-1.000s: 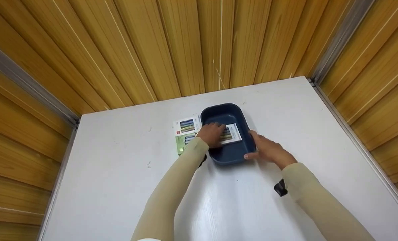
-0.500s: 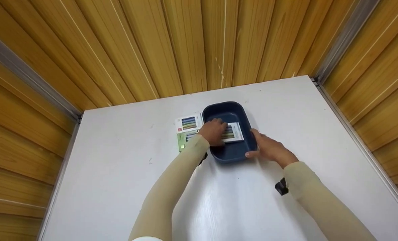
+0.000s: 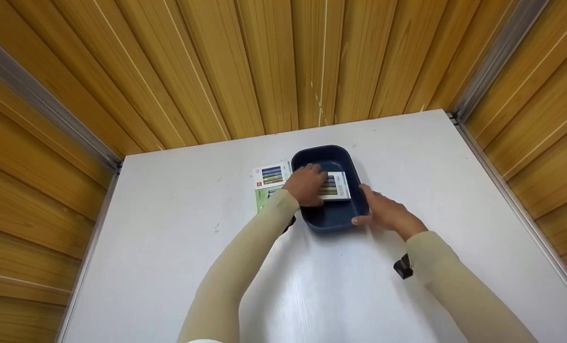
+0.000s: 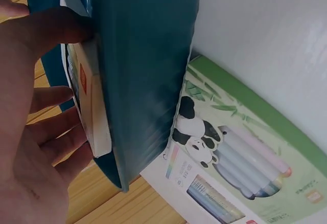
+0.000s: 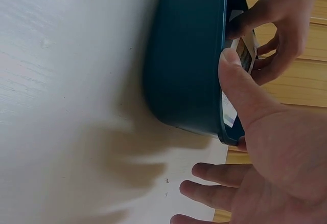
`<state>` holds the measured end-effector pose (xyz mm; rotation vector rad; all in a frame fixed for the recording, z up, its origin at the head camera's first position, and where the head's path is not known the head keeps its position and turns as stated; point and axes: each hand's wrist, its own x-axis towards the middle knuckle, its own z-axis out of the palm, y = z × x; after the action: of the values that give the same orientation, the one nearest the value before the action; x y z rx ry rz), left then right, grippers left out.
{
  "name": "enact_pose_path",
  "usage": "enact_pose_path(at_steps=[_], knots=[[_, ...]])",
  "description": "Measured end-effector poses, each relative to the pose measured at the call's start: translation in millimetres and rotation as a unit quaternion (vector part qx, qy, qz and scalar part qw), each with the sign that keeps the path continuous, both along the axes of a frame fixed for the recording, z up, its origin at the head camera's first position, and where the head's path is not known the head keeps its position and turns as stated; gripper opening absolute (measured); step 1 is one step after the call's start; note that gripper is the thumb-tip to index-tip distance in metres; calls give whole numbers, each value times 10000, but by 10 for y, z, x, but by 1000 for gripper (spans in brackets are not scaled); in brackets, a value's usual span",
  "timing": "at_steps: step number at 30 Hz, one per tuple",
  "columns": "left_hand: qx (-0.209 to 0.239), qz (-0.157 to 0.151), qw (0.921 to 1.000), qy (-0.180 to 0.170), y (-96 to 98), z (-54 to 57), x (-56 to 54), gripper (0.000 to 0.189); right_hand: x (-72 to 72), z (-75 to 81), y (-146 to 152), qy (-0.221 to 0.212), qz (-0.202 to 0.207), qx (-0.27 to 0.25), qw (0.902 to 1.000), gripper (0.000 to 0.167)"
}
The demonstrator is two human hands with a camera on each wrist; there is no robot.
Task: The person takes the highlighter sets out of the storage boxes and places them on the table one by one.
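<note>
A dark blue plastic bin stands on the white table. Inside it, my left hand grips a white windowed box of coloured sticks, thumb on one side and fingers on the other in the left wrist view. My right hand holds the bin's right side, its thumb over the rim while the other fingers spread outside. Left of the bin lie a second white windowed box and a green box with a panda picture; the left arm partly hides the green one in the head view.
The white table extends around the bin on all sides. Wood-patterned panels rise behind it and at both sides, with grey metal strips at the corners.
The head view has shifted slightly, so everything appears a little farther right. Both hands keep their holds on the white box and the bin, with the box still inside.
</note>
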<state>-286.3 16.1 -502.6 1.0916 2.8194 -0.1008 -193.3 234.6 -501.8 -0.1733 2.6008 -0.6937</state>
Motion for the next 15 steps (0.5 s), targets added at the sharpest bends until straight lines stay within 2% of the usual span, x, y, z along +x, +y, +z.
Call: enact_pose_path(at_steps=[10,15], knots=[[53,14,9999,105,-124,121,53,67,-21,3,-9,-136,31,-11,9999,102],[144,-18,9998,100,-224,136,68,68,-28,-5,-7,-207,101,62,9997,104]])
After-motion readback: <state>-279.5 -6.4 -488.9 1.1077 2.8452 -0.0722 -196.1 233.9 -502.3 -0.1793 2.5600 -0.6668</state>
